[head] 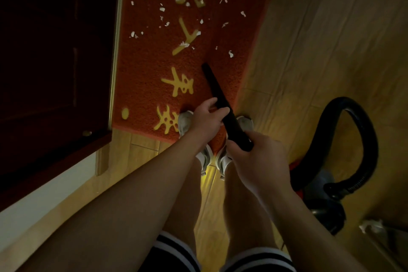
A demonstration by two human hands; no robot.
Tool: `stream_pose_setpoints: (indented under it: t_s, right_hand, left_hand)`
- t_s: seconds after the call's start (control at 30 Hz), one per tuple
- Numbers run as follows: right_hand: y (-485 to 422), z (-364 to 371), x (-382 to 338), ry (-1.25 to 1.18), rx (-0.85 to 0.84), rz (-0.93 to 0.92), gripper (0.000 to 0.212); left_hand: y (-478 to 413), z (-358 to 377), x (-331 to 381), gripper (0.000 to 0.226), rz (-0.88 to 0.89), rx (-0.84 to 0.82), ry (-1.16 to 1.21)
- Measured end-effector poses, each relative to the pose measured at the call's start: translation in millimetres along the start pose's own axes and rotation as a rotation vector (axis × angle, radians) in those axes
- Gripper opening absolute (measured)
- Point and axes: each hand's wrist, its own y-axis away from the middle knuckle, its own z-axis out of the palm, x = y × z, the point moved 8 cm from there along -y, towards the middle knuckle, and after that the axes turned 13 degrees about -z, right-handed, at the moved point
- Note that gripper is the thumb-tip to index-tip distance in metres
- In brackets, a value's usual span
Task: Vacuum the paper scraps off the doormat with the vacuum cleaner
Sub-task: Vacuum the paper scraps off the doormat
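Note:
A red doormat (145, 77) with yellow characters lies along the dark door. Several white paper scraps (162, 9) are scattered over its far half. A black vacuum tube (215, 89) slants across the mat, its tip resting near the mat's middle, short of the scraps. My left hand (206, 118) grips the tube at mid-length. My right hand (258, 159) holds the tube's near end. The vacuum cleaner body (318, 185), red and grey, sits on the floor at the right, with its black hose (366, 139) looping up.
A dark wooden door (55, 62) stands on the left beside the mat. Light wooden floor (320, 51) spreads to the right. My feet in white shoes (187, 121) stand on the mat's near edge. A pale object lies at the bottom right corner.

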Motion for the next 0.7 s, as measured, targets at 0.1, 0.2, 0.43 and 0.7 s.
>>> stream_pose_setpoints:
  t_s: [0.1, 0.2, 0.43, 0.7]
  right_hand:
    - [2.4, -7.6, 7.7, -0.050, 0.005, 0.026, 0.018]
    - [2.6, -18.5, 13.8, -0.053, 0.031, 0.035, 0.021]
    - [1.2, -34.5, 27.0, -0.074, 0.056, 0.060, 0.019]
    - [2.8, -43.9, 36.5, -0.075, 0.099, 0.054, 0.023]
  left_hand:
    - [0.3, 13.5, 4.4, 0.061, 0.012, -0.012, -0.013]
    - [0.1, 26.1, 10.6, 0.060, 0.014, -0.020, -0.032]
    - [-0.2, 53.2, 19.9, 0.058, -0.005, -0.054, -0.056]
    - [0.6, 71.4, 23.4, 0.057, -0.014, -0.063, -0.075]
